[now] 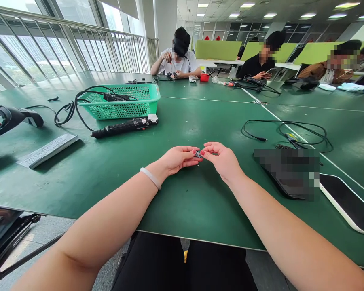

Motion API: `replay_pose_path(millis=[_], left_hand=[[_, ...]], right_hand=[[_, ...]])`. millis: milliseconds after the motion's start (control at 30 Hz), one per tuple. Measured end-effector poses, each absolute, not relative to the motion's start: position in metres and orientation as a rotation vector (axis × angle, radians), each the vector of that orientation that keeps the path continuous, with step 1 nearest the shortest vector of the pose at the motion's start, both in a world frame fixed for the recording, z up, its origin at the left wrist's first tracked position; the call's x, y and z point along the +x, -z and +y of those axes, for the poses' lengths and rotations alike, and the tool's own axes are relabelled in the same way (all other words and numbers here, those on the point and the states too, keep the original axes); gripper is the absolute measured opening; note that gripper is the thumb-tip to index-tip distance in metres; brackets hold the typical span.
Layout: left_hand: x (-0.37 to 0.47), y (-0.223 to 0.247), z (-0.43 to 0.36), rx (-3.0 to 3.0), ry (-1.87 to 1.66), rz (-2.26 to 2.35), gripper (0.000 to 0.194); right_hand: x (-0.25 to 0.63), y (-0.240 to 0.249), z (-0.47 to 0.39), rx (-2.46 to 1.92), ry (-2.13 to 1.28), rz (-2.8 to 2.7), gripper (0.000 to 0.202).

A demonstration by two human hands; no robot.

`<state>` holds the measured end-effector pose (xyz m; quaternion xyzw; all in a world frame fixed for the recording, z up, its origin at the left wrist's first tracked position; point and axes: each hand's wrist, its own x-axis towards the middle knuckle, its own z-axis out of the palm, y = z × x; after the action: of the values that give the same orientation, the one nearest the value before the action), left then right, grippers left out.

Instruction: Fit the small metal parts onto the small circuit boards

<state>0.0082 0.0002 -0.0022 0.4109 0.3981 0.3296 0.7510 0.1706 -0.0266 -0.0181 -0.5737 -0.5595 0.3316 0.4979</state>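
Grey and tiny, a small part (198,154) sits between the fingertips of a person's two bare hands, just above a green tabletop (182,206). The left hand (180,158) comes in from the left, holding the part narrowly between thumb and fingers. The right hand (222,158) reaches in from the other side, its thumb and forefinger apparently pinching the part's right edge. Neither hand is clearly nearer: the part lies to the right of the left palm and to the left of the right one, right where the fingertips meet. Its long axis seems to slant down toward the right — though it is too small and too covered to be sure. Just below the left fingertips shows a small shiny bit (198,164); whether it is held or lies on the table cannot be told.

Farther out, a pale band (151,178) circles the left wrist. Beyond the left hand, a black pen-shaped power tool (124,127) lies in front of a mint-green basket (92,111). Right of the right forearm are a dark flat object (286,173), partly blurred, and a phone (352,202) — both well apart from the fingers. Across the table sits a co-worker in white (191,64).
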Motion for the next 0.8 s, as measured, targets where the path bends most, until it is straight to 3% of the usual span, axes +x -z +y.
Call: replay_pose_path(millis=[233,600,800], left_hand=[[0.0081,0.0029,0.0,0.911,-0.73,0.86,0.009],[0.0077,0.0033,-0.0008,0.919,-0.766,0.854,0.005],[0.0078,0.0045,0.0006,0.904,-0.782,0.852,0.009]], right_hand=[[0.1695,0.0163,-0.0269,-1.437,-0.695,-1.452,0.015],[0.1654,0.0133,-0.0318,-1.402,-0.462,-1.574,0.012],[0.1654,0.0156,-0.0319,-1.364,-0.499,-1.582,0.012]])
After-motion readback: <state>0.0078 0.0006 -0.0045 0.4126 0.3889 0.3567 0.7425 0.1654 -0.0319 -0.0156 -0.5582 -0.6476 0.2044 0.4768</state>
